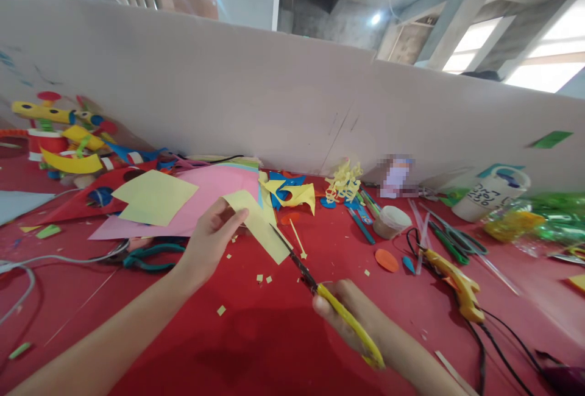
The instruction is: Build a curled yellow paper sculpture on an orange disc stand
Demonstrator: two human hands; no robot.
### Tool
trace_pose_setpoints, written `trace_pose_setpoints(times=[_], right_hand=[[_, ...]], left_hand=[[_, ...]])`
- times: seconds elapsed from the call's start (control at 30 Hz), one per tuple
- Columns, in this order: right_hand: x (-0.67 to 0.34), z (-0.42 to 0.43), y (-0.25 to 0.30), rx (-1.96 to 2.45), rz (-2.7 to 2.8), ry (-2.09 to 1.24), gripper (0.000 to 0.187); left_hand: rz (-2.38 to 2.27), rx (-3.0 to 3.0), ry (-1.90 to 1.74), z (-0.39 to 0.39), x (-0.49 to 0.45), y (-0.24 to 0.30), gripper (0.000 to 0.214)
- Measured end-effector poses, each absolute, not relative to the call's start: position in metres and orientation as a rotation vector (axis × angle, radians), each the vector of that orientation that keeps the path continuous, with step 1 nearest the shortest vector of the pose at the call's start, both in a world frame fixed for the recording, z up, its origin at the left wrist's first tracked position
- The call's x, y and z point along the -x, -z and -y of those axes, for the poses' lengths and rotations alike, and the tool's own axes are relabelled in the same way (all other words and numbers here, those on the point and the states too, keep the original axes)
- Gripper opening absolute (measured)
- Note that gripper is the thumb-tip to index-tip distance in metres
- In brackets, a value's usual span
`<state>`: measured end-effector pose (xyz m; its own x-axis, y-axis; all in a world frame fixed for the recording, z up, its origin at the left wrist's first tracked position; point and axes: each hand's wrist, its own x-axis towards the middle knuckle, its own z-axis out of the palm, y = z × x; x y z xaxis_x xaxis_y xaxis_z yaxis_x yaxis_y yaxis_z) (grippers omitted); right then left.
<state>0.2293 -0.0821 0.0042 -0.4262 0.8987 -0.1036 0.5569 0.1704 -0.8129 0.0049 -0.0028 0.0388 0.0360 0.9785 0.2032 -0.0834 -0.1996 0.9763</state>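
My left hand (212,234) pinches a strip of pale yellow paper (261,225) between thumb and fingers, holding it above the red table. In my right hand (350,311) is a pair of scissors (350,317) with yellow handles, my fingers closed around them. The dark blades reach up and left to the right edge of the strip, overlapping it; whether they are cutting into it I cannot tell. Small yellow paper scraps (259,278) lie on the table below the strip. Behind my left hand, more pale yellow paper (158,198) rests on pink sheets (219,183).
Teal-handled pliers (153,257) lie beside my left forearm. A yellow glue gun (457,283) with black cables is at the right, near a small white tub (392,222) and a white cup (491,192). Colourful paper figures (48,134) stand at the left. A white partition (256,91) runs behind.
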Motion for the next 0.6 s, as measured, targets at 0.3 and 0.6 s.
trace_pose_setpoints(times=[0.3,0.6], right_hand=[[-0.234,0.088,-0.020,1.279,2.147,-1.215,0.052],[-0.229,0.094,-0.025,1.245,2.134,-1.153,0.051]], left_hand=[[-1.005,-1.475,-1.255,0.004,-0.004,-0.040,0.018],[-1.047,-1.580,-1.288,0.018,-0.015,-0.042,0.010]])
